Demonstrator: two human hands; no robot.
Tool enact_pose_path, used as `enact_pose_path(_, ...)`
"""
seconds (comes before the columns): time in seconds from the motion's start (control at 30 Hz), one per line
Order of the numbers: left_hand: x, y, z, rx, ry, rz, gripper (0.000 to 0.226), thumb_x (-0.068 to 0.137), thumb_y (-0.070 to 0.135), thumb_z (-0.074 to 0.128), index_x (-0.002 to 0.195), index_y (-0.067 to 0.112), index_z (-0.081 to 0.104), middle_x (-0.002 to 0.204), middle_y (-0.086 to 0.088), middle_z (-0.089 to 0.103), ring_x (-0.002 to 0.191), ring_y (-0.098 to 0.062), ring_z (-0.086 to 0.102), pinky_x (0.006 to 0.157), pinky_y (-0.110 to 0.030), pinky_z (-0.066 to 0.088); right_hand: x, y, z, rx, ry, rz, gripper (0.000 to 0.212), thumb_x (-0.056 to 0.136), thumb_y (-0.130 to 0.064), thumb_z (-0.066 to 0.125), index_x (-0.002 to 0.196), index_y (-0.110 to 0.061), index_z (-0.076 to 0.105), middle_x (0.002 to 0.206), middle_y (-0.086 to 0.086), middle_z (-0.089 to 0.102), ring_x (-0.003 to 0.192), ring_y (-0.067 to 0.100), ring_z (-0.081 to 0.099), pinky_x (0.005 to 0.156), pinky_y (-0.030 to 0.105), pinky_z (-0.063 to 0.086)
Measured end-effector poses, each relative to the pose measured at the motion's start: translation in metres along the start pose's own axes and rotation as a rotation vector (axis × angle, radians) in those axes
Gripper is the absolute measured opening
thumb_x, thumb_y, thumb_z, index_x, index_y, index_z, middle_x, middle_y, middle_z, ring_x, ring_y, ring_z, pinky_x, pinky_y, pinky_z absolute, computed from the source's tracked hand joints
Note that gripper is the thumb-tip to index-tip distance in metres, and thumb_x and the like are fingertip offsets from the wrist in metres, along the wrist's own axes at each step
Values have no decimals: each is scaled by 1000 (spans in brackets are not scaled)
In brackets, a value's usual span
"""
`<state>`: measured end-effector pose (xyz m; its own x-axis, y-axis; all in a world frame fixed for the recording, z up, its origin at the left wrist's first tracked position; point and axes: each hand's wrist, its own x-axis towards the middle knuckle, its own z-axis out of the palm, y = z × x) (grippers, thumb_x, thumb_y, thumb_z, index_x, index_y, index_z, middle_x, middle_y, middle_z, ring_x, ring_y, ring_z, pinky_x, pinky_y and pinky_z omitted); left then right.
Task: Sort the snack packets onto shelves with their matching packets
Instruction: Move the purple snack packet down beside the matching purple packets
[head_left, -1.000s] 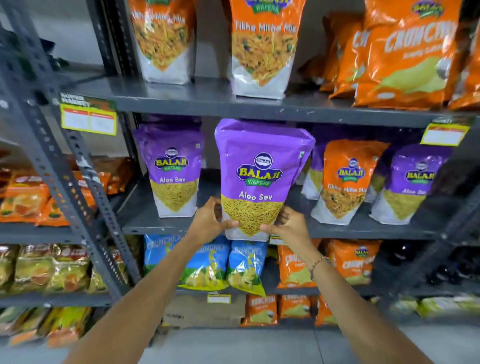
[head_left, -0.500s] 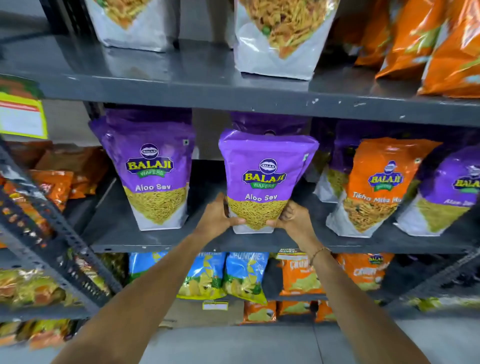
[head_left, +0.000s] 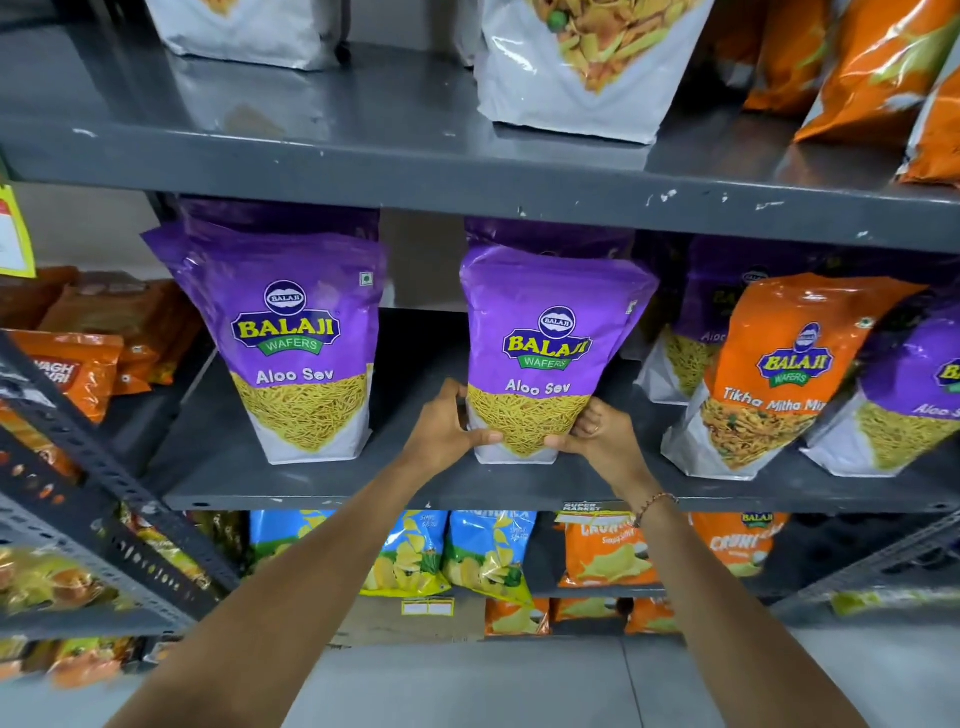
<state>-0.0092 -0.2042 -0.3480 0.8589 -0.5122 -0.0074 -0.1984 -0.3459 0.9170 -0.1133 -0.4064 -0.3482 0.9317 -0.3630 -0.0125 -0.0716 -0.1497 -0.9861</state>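
1. A dark grey metal shelving rack fills the view, its painted front edges chipped in places, with a pale grey floor below.
2. On the middle grey metal shelf stands an upright purple plastic Aloo Sev pouch, near the shelf's front edge and about midway along it.
3. That pouch is glossy purple on its upper part, with a yellow and green Balaji Wafers logo, white "Aloo Sev" lettering, a picture of fine yellow strands below, and a white base.
4. The left hand grips the pouch's lower left side, thumb across the front and fingers curled behind.
5. The right hand grips the lower right side in the same manner, thumb on the front; a thin beaded bracelet circles that wrist.
6. A second, matching purple Aloo Sev pouch stands upright to the left on the same shelf, apart from the held one with a bare gap between them.
7. More purple pouches stand behind and to the right, partly hidden.
8. An orange Tikha Mitha Mix pouch stands among them on the right, tilted slightly.
9. The shelf above carries white-based pouches and orange packets; the shelf below holds blue and yellow crisp packets and orange ones.
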Motion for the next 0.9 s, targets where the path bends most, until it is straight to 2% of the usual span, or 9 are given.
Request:
enact_pose_path(0.1,-3,1,3,-2,5,-11,59,61,27,85,100,15,43,106,-2,63,101,-21,64,87,-43,55,-3,0,-3,1,-4,6,48,65,13,75,105,-8,58,67,-20,70,76,-4,67,76,16,56)
enact_pose_path(0.23,-7,5,8,-12,-1,-12,58,63,24,84,102,14,42,108,-6,63,101,-25,64,89,-45,54,-8,-3,-6,11,7,24,54,63,10,78,111,-7,58,88,-12,71,88,3,68,78,18,55)
enact_pose_path(0.33,-12,11,13,-9,-12,-16,55,69,20,80,105,13,38,111,-6,62,103,-23,62,91,-41,53,-12,-3,-8,21,16,32,57,64,8,78,115,-4,57,104,4,69,90,2,68,78,17,55)
enact_pose_path(0.43,-17,17,17,17,-19,-22,56,75,20,75,113,8,36,119,-9,60,102,-18,59,88,-33,50,-12,-3,-9,30,-1,29,57,65,7,78,116,-7,56,111,9,67,95,7,66,80,17,55)
enact_pose_path(0.53,-22,23,21,60,-2,-42,58,79,18,71,121,3,33,119,-7,58,100,-15,54,82,-26,42,-13,-1,-10,55,-19,25,56,65,6,78,114,-9,56,115,11,66,102,16,64,82,18,55)
enact_pose_path(0.67,-27,26,24,72,-3,-73,58,81,18,69,123,3,32,125,-11,58,111,-23,56,85,-28,43,-14,1,-11,63,-31,18,56,65,8,78,113,-9,54,114,12,65,102,18,63,81,18,55)
enact_pose_path(0.8,-29,29,25,96,21,-82,58,82,18,68,125,3,33,127,-12,59,108,-19,55,83,-26,40,-9,0,-13,39,-64,-5,61,65,7,78,118,-7,53,118,14,64,105,20,62,83,17,54)
enact_pose_path(0.9,-32,31,26,88,-14,-96,60,84,18,66,129,4,29,130,-10,55,114,-20,52,85,-26,39,-11,0,-14,21,-81,-8,61,67,5,77,121,-9,51,122,14,62,109,20,60,86,18,53)
